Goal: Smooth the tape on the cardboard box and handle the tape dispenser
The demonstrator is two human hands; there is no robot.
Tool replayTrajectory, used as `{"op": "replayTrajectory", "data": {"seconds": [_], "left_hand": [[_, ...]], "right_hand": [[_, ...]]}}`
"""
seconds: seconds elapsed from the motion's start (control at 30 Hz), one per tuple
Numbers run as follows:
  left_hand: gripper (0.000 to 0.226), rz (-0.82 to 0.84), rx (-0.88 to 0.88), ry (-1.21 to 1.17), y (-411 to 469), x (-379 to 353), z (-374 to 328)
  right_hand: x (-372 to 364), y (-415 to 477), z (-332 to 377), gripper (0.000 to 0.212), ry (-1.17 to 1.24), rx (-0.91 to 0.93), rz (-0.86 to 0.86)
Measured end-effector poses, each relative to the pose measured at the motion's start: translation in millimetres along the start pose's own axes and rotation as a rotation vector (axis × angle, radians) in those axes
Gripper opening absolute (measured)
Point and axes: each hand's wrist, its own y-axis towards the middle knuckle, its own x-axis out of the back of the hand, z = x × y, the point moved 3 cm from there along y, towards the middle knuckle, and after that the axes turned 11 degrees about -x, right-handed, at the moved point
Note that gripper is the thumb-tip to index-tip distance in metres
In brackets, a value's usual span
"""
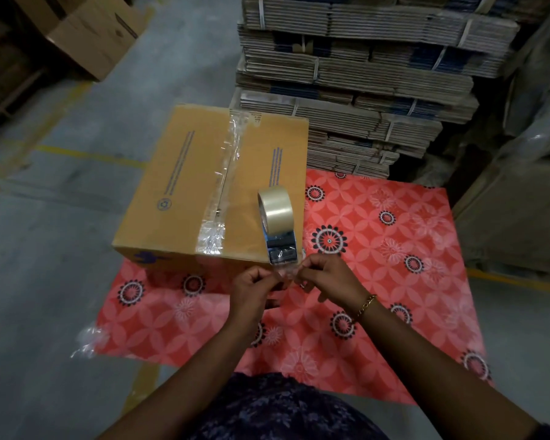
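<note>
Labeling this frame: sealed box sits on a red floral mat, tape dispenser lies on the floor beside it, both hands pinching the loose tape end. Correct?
Not quite. The head view shows the tape dispenser resting on top of the cardboard box, near its right front corner, not on the floor. The rest holds: the box sits on the red floral mat, and the left hand and right hand pinch the loose tape end.

Warehouse: bundled flat cartons stacked; concrete floor.

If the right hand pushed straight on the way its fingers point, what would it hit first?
Probably the left hand: the right hand points leftward at it, both pinching the tape end under the dispenser. Depth is unclear.
</note>
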Motion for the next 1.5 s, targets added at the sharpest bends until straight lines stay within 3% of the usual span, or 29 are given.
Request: {"op": "replayTrajectory", "data": {"seconds": [0.2,0.33,0.5,0.6,0.77,0.93,1.07,1.5], "left_hand": [[0.026,-0.055,0.037,-0.003,2,-9,2],[0.026,-0.057,0.053,-0.016,3,-10,3],[0.025,-0.001,0.060,-0.025,2,-10,1],[0.027,-0.010,0.066,-0.015,3,-9,2],[0.028,-0.031,0.100,0.025,6,-9,3],[0.028,-0.003,0.166,0.023,10,-9,2],[0.031,0.018,0.205,0.005,11,-7,4],[0.035,0.033,0.225,0.007,9,-5,2]], "right_hand": [[-6,-4,0,0.008,0.076,0.009,-0.123],[-7,-12,-11,0.024,0.274,-0.038,-0.232],[-29,-17,-13,0.037,0.340,-0.201,0.104],[-34,-11,-12,0.024,0.416,-0.172,0.078],[-31,-10,-10,0.024,0.287,0.037,-0.086],[-31,-9,-14,0.022,0.306,0.080,-0.090],[-32,-5,-21,0.021,0.111,0.178,-0.212],[-33,-4,-23,0.022,-0.088,0.214,-0.376]]}}
